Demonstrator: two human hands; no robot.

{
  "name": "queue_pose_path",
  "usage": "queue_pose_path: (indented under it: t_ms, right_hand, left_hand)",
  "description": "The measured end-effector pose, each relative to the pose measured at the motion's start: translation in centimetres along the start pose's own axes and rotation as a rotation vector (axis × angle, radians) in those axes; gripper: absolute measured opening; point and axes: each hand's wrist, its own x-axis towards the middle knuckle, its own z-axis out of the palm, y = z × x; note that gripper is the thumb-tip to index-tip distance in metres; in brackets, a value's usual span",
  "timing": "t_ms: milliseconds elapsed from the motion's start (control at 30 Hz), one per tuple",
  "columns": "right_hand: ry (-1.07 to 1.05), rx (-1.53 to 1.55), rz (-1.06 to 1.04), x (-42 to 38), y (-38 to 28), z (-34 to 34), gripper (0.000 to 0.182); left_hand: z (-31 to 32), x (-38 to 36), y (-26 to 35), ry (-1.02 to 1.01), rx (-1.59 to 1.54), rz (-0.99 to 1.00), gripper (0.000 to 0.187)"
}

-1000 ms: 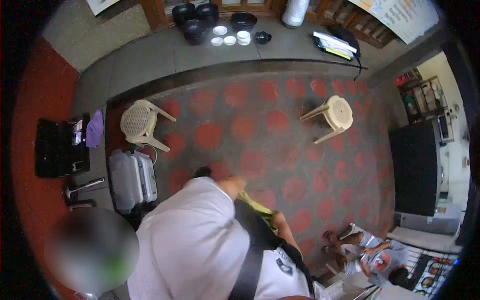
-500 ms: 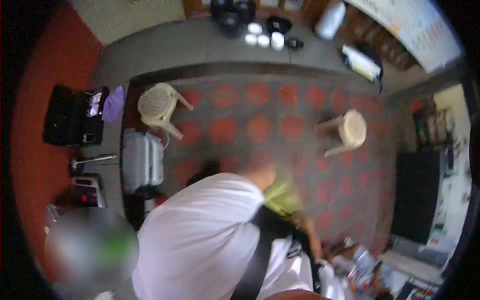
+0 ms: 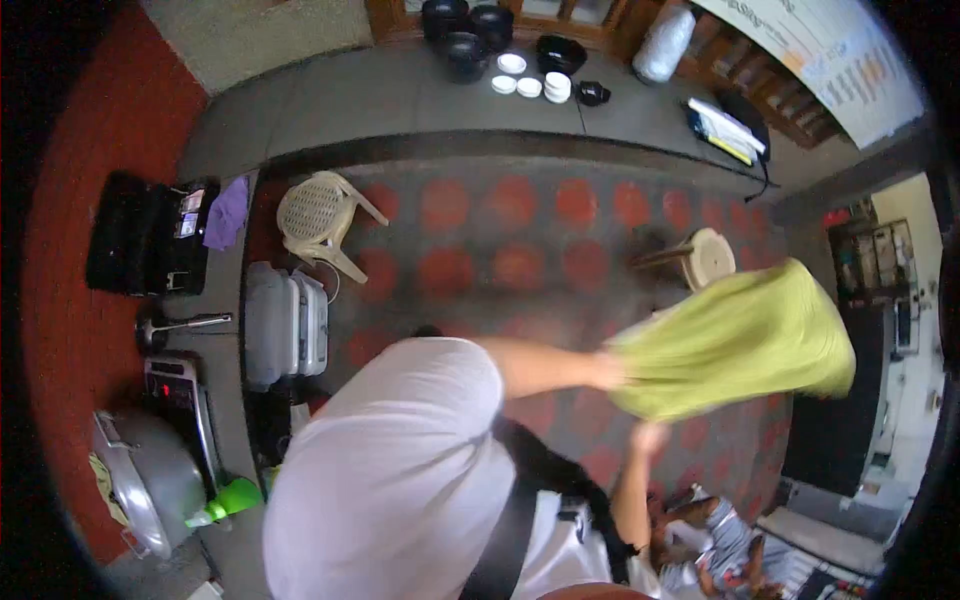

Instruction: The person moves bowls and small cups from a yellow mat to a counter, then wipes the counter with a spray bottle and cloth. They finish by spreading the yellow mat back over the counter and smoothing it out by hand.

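A yellow-green cloth (image 3: 735,345) is spread out in the air to the right of my body, smeared by motion. My left hand (image 3: 612,372) grips its near upper edge, with that arm stretched out from the white sleeve. Lower down, my right hand (image 3: 650,436) is closed at the cloth's bottom near corner, its fingers blurred. Behind the cloth's far end the floor and a dark panel (image 3: 835,425) are partly hidden. Just above the cloth is a cream plastic stool (image 3: 712,257).
Another cream stool (image 3: 315,210) stands at the left beside clear plastic boxes (image 3: 287,325). A large metal pot (image 3: 165,480), a green spray bottle (image 3: 235,497) and a ladle (image 3: 190,321) are on the left counter. Black bowls (image 3: 465,55) line the back counter. A person (image 3: 725,550) is at lower right.
The cloth has swung outward to the right and opened from a bunched shape near my body. My left arm has stretched out, and both hands have moved up and away from me.
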Motion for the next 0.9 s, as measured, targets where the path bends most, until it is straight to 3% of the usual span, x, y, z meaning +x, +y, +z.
queue_pose_path:
  t_ms: [67, 133, 200, 233, 300, 367, 433, 500, 533, 567, 600, 633, 667, 700, 733, 767, 800, 833, 867, 900]
  right_hand:
    - [-0.635, -0.088, -0.254, -11.8, 3.3, 9.9, 0.033]
    - [-0.958, -0.008, -0.666, -16.1, -2.0, 13.6, 0.032]
    - [-1.158, 0.03, -0.796, -14.4, -4.4, 10.7, 0.032]
    - [-1.105, 0.268, -0.483, -13.5, -4.8, 9.4, 0.027]
    - [-0.959, 0.43, -0.451, -10.3, -5.1, 6.6, 0.026]
    - [-1.009, 0.385, -0.448, -6.9, -5.7, 5.9, 0.027]
    - [-1.26, 0.641, 0.024, -3.4, -8.9, 2.8, 0.027]
    - [-1.128, 0.493, -0.045, -3.1, -12.3, 1.7, 0.03]
    - [-0.973, 0.534, -0.414, -3.1, -13.7, 1.6, 0.033]
    - [-0.781, 0.556, -0.774, -2.6, -14.8, 1.8, 0.037]
    - [-0.605, 0.434, -0.954, -2.9, -15.7, 3.9, 0.038]
    - [-0.594, 0.435, -0.967, -0.3, -18.2, 1.8, 0.038]
    - [-1.036, 0.478, -0.876, 3.9, -22.1, -3.5, 0.039]
    - [-1.478, 0.499, -0.749, 5.9, -24.9, -6.4, 0.039]
    - [-1.713, 0.864, -0.54, 7.1, -28.0, -4.1, 0.037]
    - [-1.851, 1.122, -0.246, 7.1, -29.4, -1.9, 0.03]
    - [-2.0, 1.434, -0.153, 7.1, -31.7, -1.5, 0.027]
    - [-1.78, 1.377, -0.129, 5.6, -34.5, 0.8, 0.025]
    - [-1.546, 1.074, -0.39, 3.7, -36.2, 5.7, 0.026]
    - [-1.414, 0.51, -0.708, 3.7, -39.1, 5.0, 0.029]
  left_hand:
    - [11.8, -7.5, -5.1, -0.4, 0.002, -0.241, 0.028]
    - [15.5, -13.0, -9.3, -0.64, 0.155, -0.385, 0.026]
    - [15.5, -16.0, -11.0, -0.746, 0.242, -0.434, 0.024]
    - [5.8, -15.6, -7.9, -0.594, 0.218, -0.491, 0.02]
    - [2.5, -15.8, -11.5, -0.575, 0.211, -0.667, 0.017]
    - [-4.1, -15.7, -9.5, -0.244, 0.245, -0.646, 0.016]
    - [-7.3, -16.2, -8.2, -0.147, 0.307, -0.668, 0.015]
    - [-7.6, -18.3, -8.8, -0.186, 0.184, -0.794, 0.013]
    - [-8.6, -18.5, -8.0, -0.287, 0.171, -0.794, 0.011]
    - [-9.9, -19.3, -7.7, -0.204, 0.056, -0.776, 0.011]
    - [-11.7, -19.9, -7.5, -0.114, 0.091, -0.754, 0.012]
    - [-13.5, -21.0, -7.4, -0.029, 0.124, -0.737, 0.014]
    - [-15.1, -22.6, -8.0, -0.02, 0.13, -0.746, 0.014]
    - [-16.5, -24.5, -8.5, 0.152, 0.088, -0.805, 0.017]
    - [-18.6, -27.4, -9.7, 0.334, 0.041, -0.867, 0.02]
    - [-18.9, -29.6, -11.6, 0.311, 0.082, -0.963, 0.027]
    - [-20.0, -31.6, -12.6, 0.341, 0.022, -1.015, 0.028]
    - [-21.0, -33.1, -13.5, 0.367, -0.042, -1.062, 0.029]
    - [-20.9, -34.3, -13.9, 0.353, -0.069, -1.051, 0.029]
    - [-21.1, -35.2, -14.6, 0.368, -0.024, -0.986, 0.03]
